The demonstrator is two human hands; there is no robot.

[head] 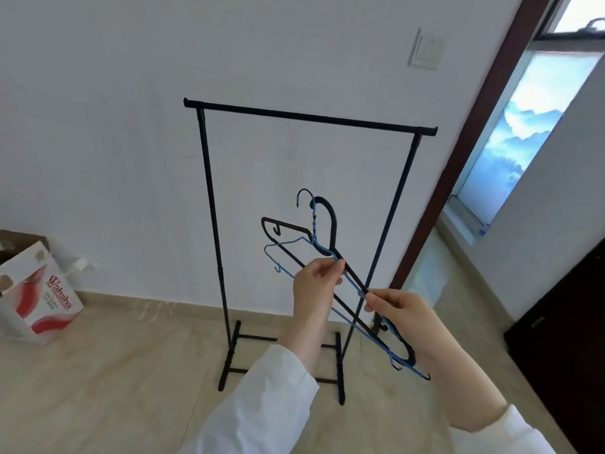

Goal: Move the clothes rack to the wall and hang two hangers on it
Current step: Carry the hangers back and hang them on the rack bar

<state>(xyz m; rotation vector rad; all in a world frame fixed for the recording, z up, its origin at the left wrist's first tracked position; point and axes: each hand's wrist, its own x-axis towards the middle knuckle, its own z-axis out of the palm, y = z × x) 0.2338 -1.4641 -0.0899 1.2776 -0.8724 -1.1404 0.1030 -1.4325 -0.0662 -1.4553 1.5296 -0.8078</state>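
Note:
A black clothes rack (209, 198) stands on the floor against the white wall, its top bar bare. In front of it I hold two hangers together, tilted: a thick black hanger (330, 221) and a thin blue hanger (283, 245). My left hand (314, 283) pinches them near the neck, just below the hooks. My right hand (402, 316) grips their lower right arms. Both hooks point up and left, well below the rack's bar.
A red-and-white cardboard box (36, 296) sits on the floor at the left by the wall. A brown door frame (471, 152) and a window lie right of the rack. Dark furniture (563, 322) stands at the far right.

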